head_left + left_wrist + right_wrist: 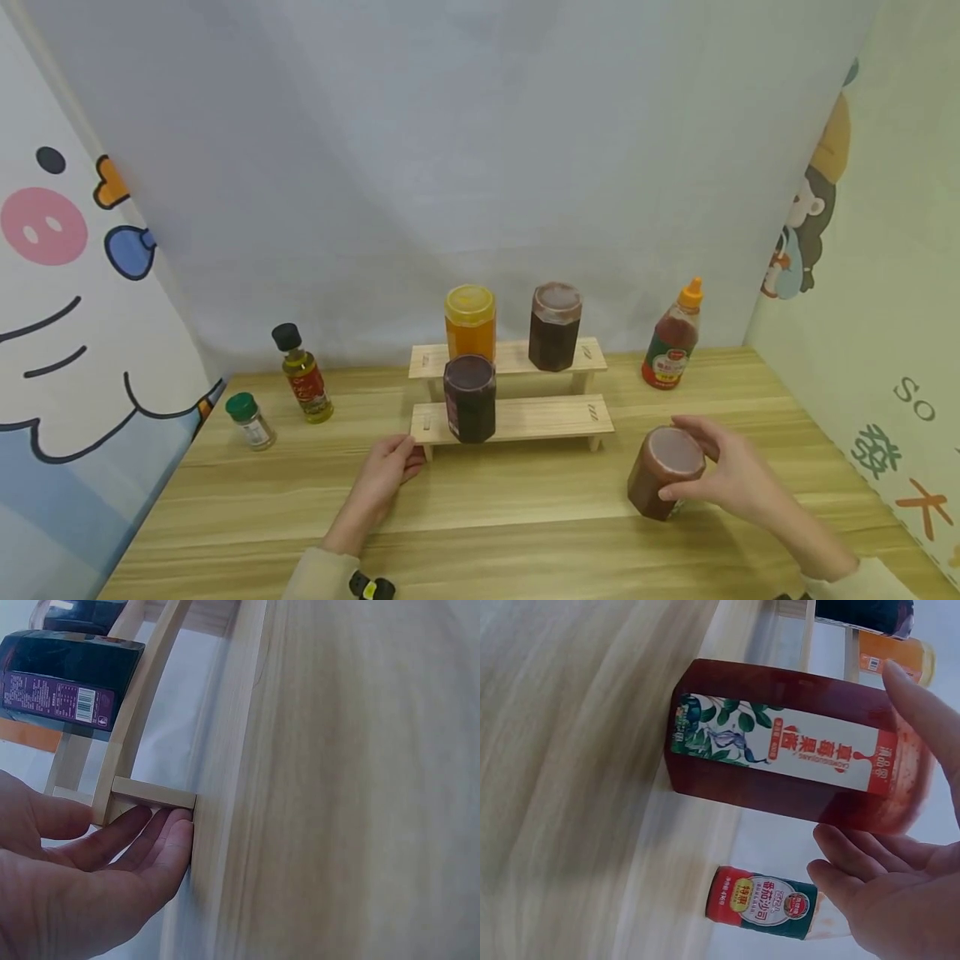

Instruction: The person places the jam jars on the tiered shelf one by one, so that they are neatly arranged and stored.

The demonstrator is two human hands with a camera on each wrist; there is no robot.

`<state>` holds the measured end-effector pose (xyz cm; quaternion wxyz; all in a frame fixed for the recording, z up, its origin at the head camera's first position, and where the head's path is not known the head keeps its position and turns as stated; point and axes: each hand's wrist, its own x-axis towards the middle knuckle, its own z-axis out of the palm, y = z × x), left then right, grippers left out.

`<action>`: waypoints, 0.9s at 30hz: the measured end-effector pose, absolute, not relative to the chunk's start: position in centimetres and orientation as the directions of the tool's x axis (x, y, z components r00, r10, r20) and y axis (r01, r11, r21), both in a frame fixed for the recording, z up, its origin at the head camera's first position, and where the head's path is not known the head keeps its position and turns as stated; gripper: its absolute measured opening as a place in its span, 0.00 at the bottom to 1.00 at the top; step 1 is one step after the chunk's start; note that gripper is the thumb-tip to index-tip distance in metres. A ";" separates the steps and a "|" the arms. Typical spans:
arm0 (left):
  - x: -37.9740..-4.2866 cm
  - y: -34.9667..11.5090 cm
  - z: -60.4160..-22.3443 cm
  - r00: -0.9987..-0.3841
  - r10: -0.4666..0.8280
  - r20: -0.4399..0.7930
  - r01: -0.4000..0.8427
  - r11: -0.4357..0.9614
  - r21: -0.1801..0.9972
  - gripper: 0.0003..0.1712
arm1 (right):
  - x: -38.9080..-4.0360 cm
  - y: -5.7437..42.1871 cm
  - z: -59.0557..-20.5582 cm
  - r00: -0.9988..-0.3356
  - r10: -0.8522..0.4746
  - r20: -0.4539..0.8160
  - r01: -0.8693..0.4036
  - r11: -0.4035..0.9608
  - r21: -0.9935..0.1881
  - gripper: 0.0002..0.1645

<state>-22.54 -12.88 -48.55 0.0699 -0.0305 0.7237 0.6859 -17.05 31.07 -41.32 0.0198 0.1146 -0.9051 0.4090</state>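
Note:
My right hand point(738, 483) holds a jar of red strawberry jam point(654, 479) near its lid, thumb on one side and fingers on the other. The jam's label point(780, 742) faces the right wrist camera; whether the base touches the table is hard to tell. At the left end of a two-step wooden rack point(540, 417), my left hand point(386, 475) grips the lower step, thumb at its edge and fingers by the leg point(154, 793). A dark jar point(470, 400) stands on that lower step. On the upper step are a yellow-lidded orange jar point(471, 321) and another dark jar point(556, 327).
A tomato sauce bottle point(672, 337) with an orange cap stands right of the rack. To the left are an oil bottle point(306, 379) and a small green-capped shaker point(251, 422). A pale curtain point(465, 167) hangs behind the wooden table point(495, 542), with printed panels at both sides.

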 end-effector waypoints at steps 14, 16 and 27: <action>-22.6 -13.0 -48.7 -0.988 0.055 -0.142 -0.139 0.056 0.989 0.21 | -16.9 31.4 -42.7 -0.969 -0.211 0.130 -0.221 0.501 -0.836 0.46; -22.6 -13.0 -48.6 -0.989 0.058 -0.139 -0.136 0.057 0.989 0.21 | -16.8 31.4 -42.9 -0.969 -0.209 0.133 -0.222 0.493 -0.841 0.45; -22.6 -12.9 -48.5 -0.989 0.062 -0.137 -0.134 0.051 0.990 0.21 | -17.2 31.0 -43.3 -0.983 -0.104 0.152 -0.184 0.548 -0.816 0.44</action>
